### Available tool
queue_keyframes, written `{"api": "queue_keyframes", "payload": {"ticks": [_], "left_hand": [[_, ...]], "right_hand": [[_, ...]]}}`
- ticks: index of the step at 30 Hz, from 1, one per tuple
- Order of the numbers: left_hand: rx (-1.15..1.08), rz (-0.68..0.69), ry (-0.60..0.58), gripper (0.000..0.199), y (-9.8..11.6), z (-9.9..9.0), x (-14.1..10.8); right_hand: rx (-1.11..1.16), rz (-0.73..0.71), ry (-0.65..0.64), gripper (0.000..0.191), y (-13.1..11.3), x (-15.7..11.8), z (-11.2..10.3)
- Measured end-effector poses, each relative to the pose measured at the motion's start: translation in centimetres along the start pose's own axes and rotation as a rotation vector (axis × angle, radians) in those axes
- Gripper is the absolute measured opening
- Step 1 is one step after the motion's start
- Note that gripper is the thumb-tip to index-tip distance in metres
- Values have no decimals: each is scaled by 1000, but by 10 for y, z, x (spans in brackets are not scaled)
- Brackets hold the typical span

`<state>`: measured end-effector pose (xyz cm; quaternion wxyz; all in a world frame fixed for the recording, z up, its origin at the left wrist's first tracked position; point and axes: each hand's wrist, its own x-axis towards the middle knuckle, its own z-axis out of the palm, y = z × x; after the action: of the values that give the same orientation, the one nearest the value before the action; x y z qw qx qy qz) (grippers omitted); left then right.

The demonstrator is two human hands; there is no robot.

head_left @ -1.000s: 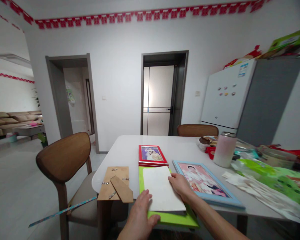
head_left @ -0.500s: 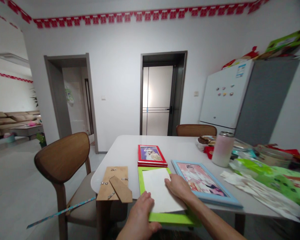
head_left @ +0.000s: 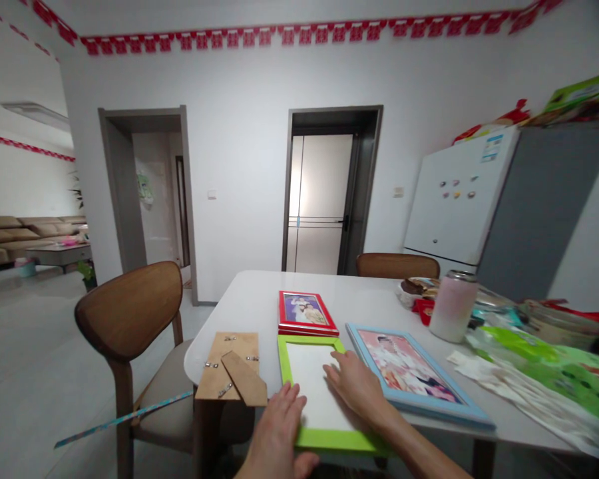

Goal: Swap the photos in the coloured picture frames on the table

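Note:
A lime-green picture frame [head_left: 324, 439] lies at the table's near edge, with a white sheet [head_left: 312, 372] inside its border. My left hand [head_left: 279, 422] rests on the frame's left side near the lower corner, fingers stretched out and thumb apart. Across the sheet's right part lies my right hand [head_left: 354, 382], open, its fingertips pressing near the top right. Left of the frame is a brown backing board [head_left: 234, 346] with metal clips and a slanted stand leg. To the right, a light-blue frame [head_left: 404, 359] holds a pink-toned photo.
Behind the green frame lie stacked red photo frames [head_left: 307, 313]. A pink-white bottle [head_left: 453, 306], white gloves [head_left: 509, 386] and a green plastic package [head_left: 544, 359] crowd the table's right side. A wooden chair [head_left: 134, 313] stands at the left, with a blue patterned strip [head_left: 124, 419] across it.
The white sheet now sits flat within the green border, where before it overlapped the border's lower right. My right hand has shifted slightly left, its fingers more spread.

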<state>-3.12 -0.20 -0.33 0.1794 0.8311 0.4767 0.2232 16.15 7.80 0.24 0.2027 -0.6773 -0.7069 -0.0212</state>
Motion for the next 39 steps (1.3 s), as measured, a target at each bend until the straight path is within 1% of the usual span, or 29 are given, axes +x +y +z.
{"api": "queue_keyframes", "payload": {"ticks": [1,3,5,6,8,9,11,14,17,19,21,23,25,27,29,31,33,36,39], "left_hand": [[20,-4,43,69,-10,-4,-4],[94,-65,191,68,-37,-16,-13],[208,-229,294,65,-69,-27,-18],[262,-304,316,64,-84,-32,-20],[328,-389,314,61,-107,-38,-19],[348,-402,300,58,-115,-40,-18],[362,-397,283,51,-124,-40,-15],[346,-368,314,44,-124,-40,-13],[306,-296,397,40,-113,-42,-13],[281,-228,444,40,-99,-41,-11],[253,-164,449,42,-78,-37,-8],[215,-111,404,44,-53,-29,-2],[181,-79,326,44,-27,-19,4],[149,-56,248,44,-4,-10,11],[118,-46,185,44,13,-2,16],[89,-45,142,43,22,4,20],[64,-48,115,41,24,8,23],[44,-54,82,33,22,11,26],[45,-44,64,21,21,10,28]], "right_hand": [[56,-43,2,36,-7,-3,-1],[172,-146,-10,35,-29,-8,-3],[259,-236,-40,35,-58,-12,-3],[283,-271,-64,34,-74,-14,-2],[302,-344,-102,35,-104,-16,4],[294,-368,-121,37,-117,-16,8],[265,-376,-127,40,-137,-15,19],[292,-352,-106,35,-149,-12,31],[412,-348,-67,35,-140,-11,28],[477,-353,-43,37,-124,-14,17],[513,-351,-34,35,-101,-20,1],[520,-330,-52,33,-74,-27,-16],[511,-317,-79,33,-46,-35,-31],[484,-291,-101,31,-20,-42,-40],[459,-261,-122,31,0,-47,-44],[445,-243,-142,32,14,-51,-43],[436,-232,-146,33,22,-52,-39],[419,-237,-125,33,28,-50,-30],[363,-248,-98,33,27,-49,-22]]}}
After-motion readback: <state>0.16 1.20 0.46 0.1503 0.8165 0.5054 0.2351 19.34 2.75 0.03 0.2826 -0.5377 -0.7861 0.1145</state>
